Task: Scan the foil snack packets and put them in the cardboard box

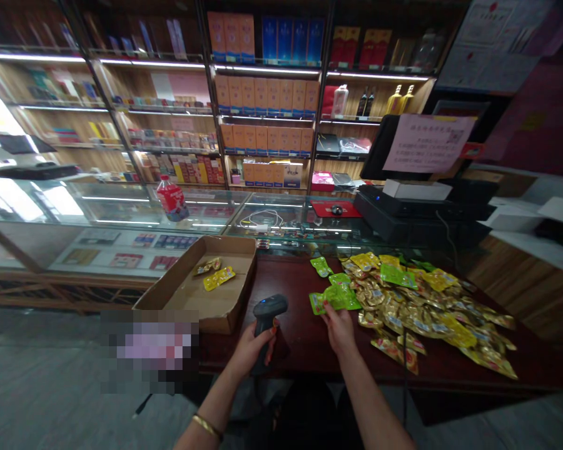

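Observation:
My left hand (259, 342) is wrapped round the handle of a dark barcode scanner (270, 306), its head above the table and a small blue light on top. In my right hand (340, 331) I pinch the edge of a green snack packet (319, 302) at the left side of the pile. Gold packets (417, 306) make up most of that heap, with yellow and green ones among them. Another green packet (321, 267) lies just beyond. To the left, an open cardboard box (251, 262) holds a yellow packet (219, 278) and a gold packet (207, 267).
Behind the dark red table (281, 275) runs a glass counter (206, 215) with a red bottle (171, 199), a white cable (261, 219) and a mouse (336, 210). A monitor (380, 150) stands at the right. Lit shelves of boxes and bottles line the back wall.

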### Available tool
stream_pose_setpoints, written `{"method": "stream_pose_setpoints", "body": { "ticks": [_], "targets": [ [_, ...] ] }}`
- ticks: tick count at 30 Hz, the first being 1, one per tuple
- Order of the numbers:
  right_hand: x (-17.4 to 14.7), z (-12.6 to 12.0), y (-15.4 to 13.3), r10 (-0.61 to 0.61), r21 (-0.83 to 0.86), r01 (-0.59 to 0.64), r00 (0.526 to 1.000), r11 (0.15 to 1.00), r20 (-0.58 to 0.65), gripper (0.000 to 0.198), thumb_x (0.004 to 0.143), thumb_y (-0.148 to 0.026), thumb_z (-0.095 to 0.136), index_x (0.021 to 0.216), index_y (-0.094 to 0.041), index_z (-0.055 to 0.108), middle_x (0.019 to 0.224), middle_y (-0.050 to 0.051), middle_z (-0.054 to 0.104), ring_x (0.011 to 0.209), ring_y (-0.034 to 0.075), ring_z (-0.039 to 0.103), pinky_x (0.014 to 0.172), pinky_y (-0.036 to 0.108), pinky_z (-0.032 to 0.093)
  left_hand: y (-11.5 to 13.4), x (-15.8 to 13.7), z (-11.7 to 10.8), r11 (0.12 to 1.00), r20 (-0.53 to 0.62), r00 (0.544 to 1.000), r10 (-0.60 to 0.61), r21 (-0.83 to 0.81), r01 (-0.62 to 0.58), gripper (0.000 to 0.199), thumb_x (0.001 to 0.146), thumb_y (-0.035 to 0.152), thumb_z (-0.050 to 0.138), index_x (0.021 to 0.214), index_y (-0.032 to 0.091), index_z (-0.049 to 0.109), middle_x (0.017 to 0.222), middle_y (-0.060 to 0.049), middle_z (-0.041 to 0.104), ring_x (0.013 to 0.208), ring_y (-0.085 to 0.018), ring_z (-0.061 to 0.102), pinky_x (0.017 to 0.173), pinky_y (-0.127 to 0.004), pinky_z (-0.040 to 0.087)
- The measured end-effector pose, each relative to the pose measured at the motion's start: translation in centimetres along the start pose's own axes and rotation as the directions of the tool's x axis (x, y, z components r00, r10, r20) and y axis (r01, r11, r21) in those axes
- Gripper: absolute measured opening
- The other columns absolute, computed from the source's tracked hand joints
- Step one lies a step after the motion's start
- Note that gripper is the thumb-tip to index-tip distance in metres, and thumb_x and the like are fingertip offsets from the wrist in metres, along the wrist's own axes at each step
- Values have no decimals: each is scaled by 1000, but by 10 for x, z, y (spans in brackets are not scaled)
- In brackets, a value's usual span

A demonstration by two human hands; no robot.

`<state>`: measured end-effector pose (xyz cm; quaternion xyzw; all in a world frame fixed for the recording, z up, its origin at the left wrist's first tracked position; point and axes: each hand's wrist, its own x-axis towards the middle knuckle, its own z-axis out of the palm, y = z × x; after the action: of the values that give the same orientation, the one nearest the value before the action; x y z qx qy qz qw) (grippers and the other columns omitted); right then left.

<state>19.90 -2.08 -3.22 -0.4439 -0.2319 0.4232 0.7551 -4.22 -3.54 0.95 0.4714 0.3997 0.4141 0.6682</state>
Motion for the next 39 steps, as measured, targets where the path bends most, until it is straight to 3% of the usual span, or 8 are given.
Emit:
{"method": "stream_pose_setpoints", "body": {
  "ticks": [7,12,16,19,24,33,36,39],
  "targets": [
    [3,8,2,-180,-211,165,982,963,-57,49,71,-52,79,106,-21,66,111,10,78,104,26,72,91,41,57,13,-16,16,951,53,998,20,306,-36,32,78,45,77,80,18,61,51,6,53,40,-10,44,41,-20,33],
    [0,10,-1,-191,-217,178,981,960,-42,47,73,-53,77,105,-21,66,110,10,78,104,27,73,93,41,57,25,-29,31,903,44,992,122,410,-129,14,79,28,73,79,16,66,65,2,59,57,-13,50,51,-22,38],
    [0,9,-4,-178,-238,166,983,957,-32,49,75,-53,75,111,-20,66,112,11,78,105,27,73,92,40,57,33,-32,35,887,47,994,95,449,-106,14,82,30,70,84,16,66,62,3,56,53,-13,47,49,-23,35],
    [1,8,-6,-147,-250,138,989,958,-17,50,77,-53,73,113,-19,65,112,13,78,105,28,73,91,40,58,37,-34,36,879,68,995,67,469,-91,17,84,32,69,88,16,66,60,4,54,50,-12,45,48,-23,34],
    [1,9,-4,-159,-200,150,987,968,-29,44,76,-50,75,108,-20,67,110,10,78,101,26,73,91,39,57,35,-34,32,858,92,986,140,485,-167,15,81,29,72,85,16,67,68,1,59,59,-13,50,55,-23,40],
    [5,0,3,-113,-237,104,993,966,-27,48,71,-53,77,106,-20,70,106,8,79,98,25,72,87,36,56,-1,-12,12,962,9,1000,8,273,-10,43,80,55,71,96,17,58,45,10,48,33,-10,41,35,-20,30],
    [11,19,-6,-29,-330,26,1000,944,-6,47,67,-53,78,98,-19,73,91,6,79,83,25,73,75,34,56,-6,-9,8,983,-26,999,25,181,-20,47,78,58,73,96,17,58,46,9,51,32,-10,43,34,-19,31],
    [15,77,-19,0,-319,33,995,947,105,44,70,-53,76,98,-19,73,87,4,79,76,22,71,67,31,55,-5,-9,7,989,-40,999,34,145,-28,48,76,59,75,94,17,59,48,8,54,32,-10,44,34,-20,32]
  ]
}}
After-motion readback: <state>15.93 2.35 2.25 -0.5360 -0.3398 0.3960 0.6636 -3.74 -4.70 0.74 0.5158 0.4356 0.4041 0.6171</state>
